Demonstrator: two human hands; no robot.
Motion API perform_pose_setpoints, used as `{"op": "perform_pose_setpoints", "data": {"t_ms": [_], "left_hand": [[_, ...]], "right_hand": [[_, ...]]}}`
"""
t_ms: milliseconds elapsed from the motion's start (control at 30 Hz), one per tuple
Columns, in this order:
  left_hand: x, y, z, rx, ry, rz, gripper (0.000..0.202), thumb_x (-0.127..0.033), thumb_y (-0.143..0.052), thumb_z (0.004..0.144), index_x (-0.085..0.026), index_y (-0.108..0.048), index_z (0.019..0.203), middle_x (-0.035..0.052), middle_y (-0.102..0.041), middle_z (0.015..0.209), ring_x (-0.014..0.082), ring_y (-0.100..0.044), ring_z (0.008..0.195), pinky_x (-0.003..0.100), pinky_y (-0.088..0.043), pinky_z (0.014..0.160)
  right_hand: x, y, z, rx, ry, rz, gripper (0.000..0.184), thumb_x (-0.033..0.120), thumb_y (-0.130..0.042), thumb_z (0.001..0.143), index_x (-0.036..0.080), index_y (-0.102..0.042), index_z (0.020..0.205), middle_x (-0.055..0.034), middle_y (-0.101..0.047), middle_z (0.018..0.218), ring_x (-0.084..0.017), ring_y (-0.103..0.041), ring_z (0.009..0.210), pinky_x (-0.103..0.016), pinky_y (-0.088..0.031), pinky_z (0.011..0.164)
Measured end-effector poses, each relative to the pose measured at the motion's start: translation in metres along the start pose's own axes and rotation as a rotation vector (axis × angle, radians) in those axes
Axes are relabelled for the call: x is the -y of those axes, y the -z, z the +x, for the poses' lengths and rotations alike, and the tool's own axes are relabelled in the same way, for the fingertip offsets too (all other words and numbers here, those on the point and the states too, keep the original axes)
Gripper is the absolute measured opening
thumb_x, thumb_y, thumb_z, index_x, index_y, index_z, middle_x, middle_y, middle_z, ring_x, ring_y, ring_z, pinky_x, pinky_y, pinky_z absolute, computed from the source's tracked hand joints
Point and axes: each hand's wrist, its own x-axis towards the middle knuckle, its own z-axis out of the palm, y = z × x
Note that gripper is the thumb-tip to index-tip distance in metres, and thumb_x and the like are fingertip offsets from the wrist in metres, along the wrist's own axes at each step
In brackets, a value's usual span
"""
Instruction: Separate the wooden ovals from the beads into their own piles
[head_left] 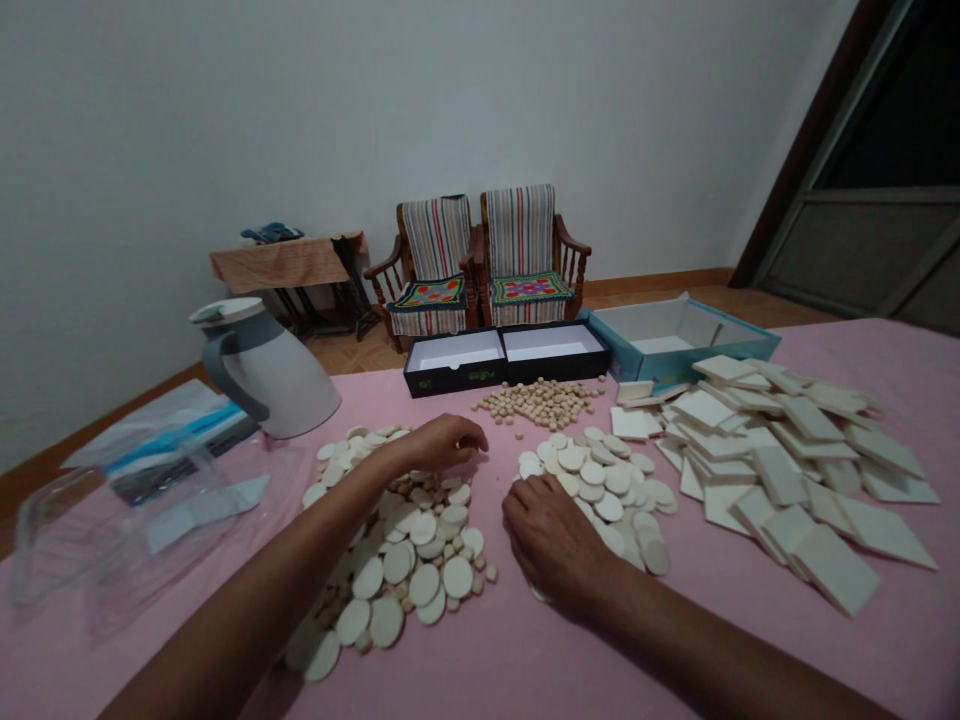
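My left hand (448,442) hovers over the far right side of a mixed pile of round wooden discs (424,585) and small wooden beads (478,583). Its fingers are curled in, and whatever they may hold is hidden. At the left edge of a second pile, made of pale wooden discs (616,480), rests my right hand (551,540). Those fingers are bent downward and closed, with their tips out of sight. Beyond both hands lies a heap of small beads (541,402) by itself.
Square wooden tiles (780,440) are heaped at the right. Behind stand two black box trays (457,375) and a blue box (697,355). A grey-white jug (281,370) and clear plastic packaging (150,530) sit at the left on the pink cloth (517,640).
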Motion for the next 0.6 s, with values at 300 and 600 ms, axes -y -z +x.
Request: {"op": "perform_pose_setpoints", "data": {"t_ms": [300, 600], "left_hand": [[-0.006, -0.004, -0.034, 0.107, 0.084, 0.081, 0.029, -0.017, -0.060, 0.074, -0.020, -0.070, 0.101, 0.0033, -0.072, 0.090, 0.0131, -0.063, 0.073, 0.018, -0.043, 0.063], [-0.006, -0.016, -0.024, 0.077, 0.086, 0.142, 0.018, -0.014, -0.062, 0.066, -0.018, -0.069, 0.082, 0.0001, -0.067, 0.071, 0.0120, -0.055, 0.060, 0.019, -0.035, 0.053]], "right_hand": [[0.001, -0.001, -0.001, -0.006, -0.003, -0.006, 0.009, 0.009, -0.052, 0.084, 0.017, -0.056, 0.086, -0.0058, -0.056, 0.089, -0.019, -0.043, 0.082, -0.034, -0.027, 0.076], [0.001, 0.000, -0.001, -0.010, -0.005, 0.002, 0.007, 0.011, -0.053, 0.084, 0.017, -0.056, 0.087, -0.0057, -0.055, 0.090, -0.019, -0.043, 0.083, -0.033, -0.027, 0.077]]}}
